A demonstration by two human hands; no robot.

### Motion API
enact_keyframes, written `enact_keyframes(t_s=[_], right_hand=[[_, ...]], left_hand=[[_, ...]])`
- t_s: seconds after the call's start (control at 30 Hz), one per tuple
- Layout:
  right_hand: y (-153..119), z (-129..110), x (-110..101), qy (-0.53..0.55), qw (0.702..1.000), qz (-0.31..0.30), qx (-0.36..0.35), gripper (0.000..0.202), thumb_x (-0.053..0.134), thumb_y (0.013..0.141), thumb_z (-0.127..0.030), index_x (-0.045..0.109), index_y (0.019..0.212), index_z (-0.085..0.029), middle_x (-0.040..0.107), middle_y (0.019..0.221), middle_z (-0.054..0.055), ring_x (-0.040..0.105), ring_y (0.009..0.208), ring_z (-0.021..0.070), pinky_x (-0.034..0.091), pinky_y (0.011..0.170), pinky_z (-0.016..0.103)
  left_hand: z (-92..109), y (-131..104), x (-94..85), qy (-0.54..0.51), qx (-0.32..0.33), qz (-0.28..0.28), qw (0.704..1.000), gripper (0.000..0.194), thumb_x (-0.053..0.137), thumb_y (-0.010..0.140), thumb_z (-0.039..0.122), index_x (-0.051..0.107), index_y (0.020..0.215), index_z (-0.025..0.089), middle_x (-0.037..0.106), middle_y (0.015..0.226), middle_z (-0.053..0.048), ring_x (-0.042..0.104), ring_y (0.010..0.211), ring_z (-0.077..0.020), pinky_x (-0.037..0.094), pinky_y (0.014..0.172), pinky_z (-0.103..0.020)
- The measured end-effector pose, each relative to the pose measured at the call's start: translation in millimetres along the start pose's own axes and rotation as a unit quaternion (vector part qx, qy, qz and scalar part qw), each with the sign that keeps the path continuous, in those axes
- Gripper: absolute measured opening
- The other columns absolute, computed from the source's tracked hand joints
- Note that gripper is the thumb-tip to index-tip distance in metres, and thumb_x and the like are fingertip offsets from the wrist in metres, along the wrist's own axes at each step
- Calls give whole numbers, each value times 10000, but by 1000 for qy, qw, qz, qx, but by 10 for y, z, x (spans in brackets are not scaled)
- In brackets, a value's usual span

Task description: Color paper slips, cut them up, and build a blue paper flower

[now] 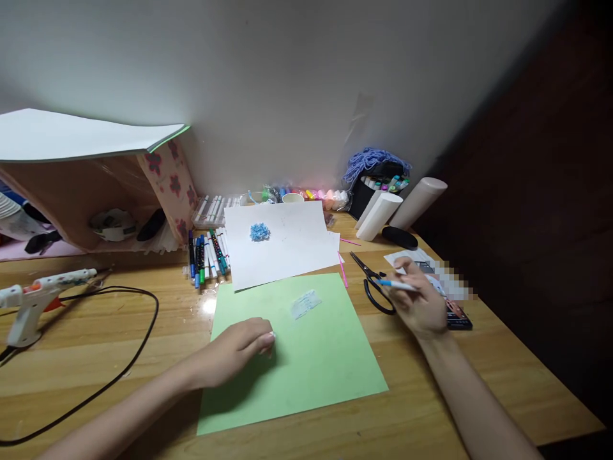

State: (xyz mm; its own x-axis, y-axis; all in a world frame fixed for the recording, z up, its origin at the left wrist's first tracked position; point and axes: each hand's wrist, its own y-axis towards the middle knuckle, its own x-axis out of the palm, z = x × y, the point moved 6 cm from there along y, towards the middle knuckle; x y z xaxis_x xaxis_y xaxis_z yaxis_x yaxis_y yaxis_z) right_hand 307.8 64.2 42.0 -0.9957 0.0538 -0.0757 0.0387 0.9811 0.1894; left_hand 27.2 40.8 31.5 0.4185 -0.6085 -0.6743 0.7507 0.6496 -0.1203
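My right hand [420, 300] is closed around a white marker [400, 285] with a blue end, raised above the right of the table. Scissors [368, 275] with dark handles lie just left of it. Over the green paper [316, 358] hovers or rests my left hand [239, 348], its fingers curled together. A small whitish spot shows at its thumb tip; what the fingers hold, if anything, is hidden. Farther up on the green paper lies a small pale blue-and-white piece [306, 304]. Behind, a white sheet [297, 255] carries a heap of blue shreds [260, 232].
A hot glue gun [29, 313] stands at left, its black cable [156, 313] curving across the table. Several markers [205, 255] lie beside the white sheet. Two white rolls [380, 216], a pen holder [366, 199] and a phone [460, 316] are at right. A flowered box [170, 185] stands back left.
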Motion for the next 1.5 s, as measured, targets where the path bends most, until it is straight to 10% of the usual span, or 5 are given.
enact_keyframes(t_s=[0.2, 0.4, 1.5], right_hand=[[-158, 386, 305, -17, 994, -37, 101, 120, 610, 838, -345, 576, 877, -237, 549, 757, -12, 508, 665, 126, 404, 602, 244], [-353, 417, 794, -19, 989, -123, 77, 202, 494, 917, -345, 571, 1059, -224, 604, 1047, 52, 612, 961, 186, 455, 867, 324], [-133, 470, 670, -249, 968, 3, 26, 144, 642, 804, -315, 551, 854, -215, 619, 872, 34, 588, 851, 208, 445, 772, 341]], left_hand=[[40, 158, 201, 201, 174, 15, 964, 250, 381, 966, 287, 573, 899, 142, 430, 1430, -149, 408, 1327, -241, 376, 1084, -439], [33, 343, 495, 315, 104, 164, 929, 182, 420, 941, 204, 538, 839, 110, 462, 1357, -266, 487, 1253, -321, 501, 945, -468], [78, 216, 413, 252, 159, 187, 936, 169, 393, 956, 229, 526, 895, 145, 596, 1194, -157, 568, 1110, -274, 529, 876, -459]])
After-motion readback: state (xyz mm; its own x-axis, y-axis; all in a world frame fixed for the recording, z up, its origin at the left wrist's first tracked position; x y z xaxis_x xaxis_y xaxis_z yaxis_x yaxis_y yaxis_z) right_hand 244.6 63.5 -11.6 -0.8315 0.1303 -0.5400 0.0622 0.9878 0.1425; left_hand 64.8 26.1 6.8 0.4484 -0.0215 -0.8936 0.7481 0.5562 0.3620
